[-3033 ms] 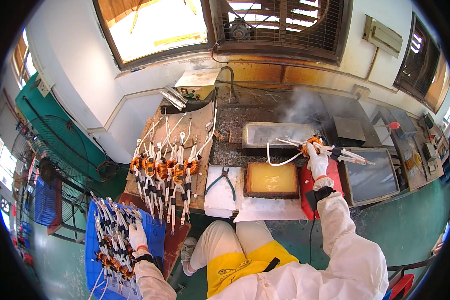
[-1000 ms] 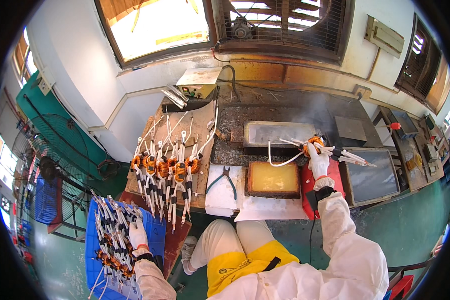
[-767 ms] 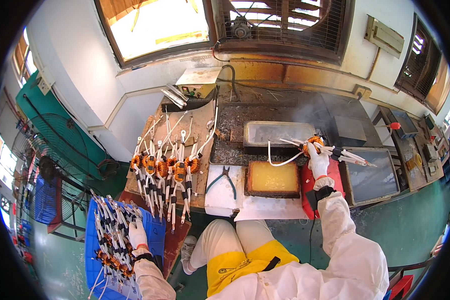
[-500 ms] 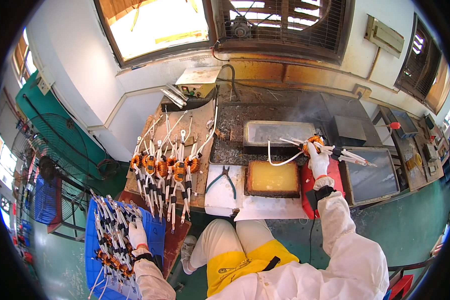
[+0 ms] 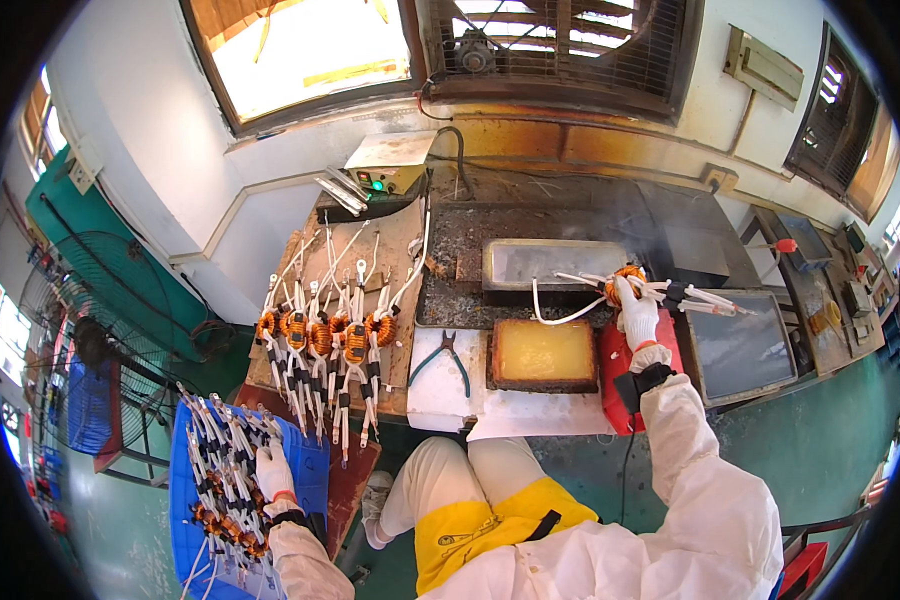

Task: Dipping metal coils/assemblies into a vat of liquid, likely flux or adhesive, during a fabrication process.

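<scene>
Right grip [image 5: 638, 318] wrapped round orange coil [image 5: 630, 272] near metal tray [image 5: 488, 265]; left grip [image 5: 273, 470] laid among coils [image 5: 228, 525] in blue bin [image 5: 315, 465], closure unclear. 1 curved lead [image 5: 557, 323] could be snagged on tray rim if lowered.

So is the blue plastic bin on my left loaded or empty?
Loaded: orange wire-wound coils with white leads crowd the blue plastic bin, the white-gloved left hand among them.

A dark-framed window [image 5: 310, 50] is brightly lit from outside, a mesh-covered opening [image 5: 610, 72] is set beside it above a brown-stained wall strip [image 5: 510, 143], and green flooring [image 5: 810, 440] is bordered by a white wall [image 5: 145, 130] at left.
</scene>
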`<action>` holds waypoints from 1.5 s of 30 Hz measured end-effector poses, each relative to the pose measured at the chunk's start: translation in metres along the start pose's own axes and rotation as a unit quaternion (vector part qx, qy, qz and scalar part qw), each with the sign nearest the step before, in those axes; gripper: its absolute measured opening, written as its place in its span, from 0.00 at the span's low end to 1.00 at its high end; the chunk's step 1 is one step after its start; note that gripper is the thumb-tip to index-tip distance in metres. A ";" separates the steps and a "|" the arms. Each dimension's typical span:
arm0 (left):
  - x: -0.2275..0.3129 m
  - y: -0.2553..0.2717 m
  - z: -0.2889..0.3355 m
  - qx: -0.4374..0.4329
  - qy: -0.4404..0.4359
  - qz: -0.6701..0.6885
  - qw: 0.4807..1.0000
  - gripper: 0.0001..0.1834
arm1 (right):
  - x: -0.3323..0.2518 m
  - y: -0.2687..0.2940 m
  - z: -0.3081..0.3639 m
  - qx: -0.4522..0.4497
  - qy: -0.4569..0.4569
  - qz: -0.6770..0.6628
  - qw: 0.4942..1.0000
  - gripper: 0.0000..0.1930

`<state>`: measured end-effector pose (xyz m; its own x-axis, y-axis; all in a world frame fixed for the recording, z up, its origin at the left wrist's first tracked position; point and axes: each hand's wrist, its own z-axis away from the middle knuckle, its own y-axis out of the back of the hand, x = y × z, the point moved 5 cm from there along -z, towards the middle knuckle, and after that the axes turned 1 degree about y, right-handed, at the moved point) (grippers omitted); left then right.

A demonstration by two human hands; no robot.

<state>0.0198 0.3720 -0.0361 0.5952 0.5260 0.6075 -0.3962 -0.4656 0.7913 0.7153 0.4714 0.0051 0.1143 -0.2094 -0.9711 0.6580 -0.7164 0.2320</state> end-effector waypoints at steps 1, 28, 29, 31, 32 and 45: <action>0.002 0.000 0.001 -0.001 0.000 0.000 1.000 0.23 | -0.004 0.001 0.001 -0.006 0.004 0.030 1.000 0.23; -0.003 -0.003 -0.003 -0.027 0.016 -0.012 0.999 0.24 | -0.038 0.040 0.010 0.022 -0.040 -0.076 0.996 0.21; -0.004 -0.003 -0.003 -0.025 0.014 -0.017 0.999 0.24 | -0.038 0.039 0.009 0.005 -0.031 -0.081 0.996 0.23; -0.003 -0.003 -0.003 -0.024 0.012 -0.021 0.999 0.24 | -0.040 0.042 0.010 0.010 -0.031 -0.079 0.996 0.22; -0.001 -0.003 -0.002 -0.024 0.009 -0.017 1.000 0.25 | -0.040 0.043 0.011 0.014 -0.031 -0.079 0.996 0.22; -0.011 -0.004 -0.005 -0.010 0.001 -0.016 1.000 0.25 | -0.049 0.056 0.027 0.018 -0.013 -0.081 0.996 0.21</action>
<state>0.0113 0.3722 -0.0456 0.6057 0.5420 0.5826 -0.3910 -0.4350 0.8111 0.7264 0.4242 0.0672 -0.0121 -0.1060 -0.9943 0.6398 -0.7650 0.0737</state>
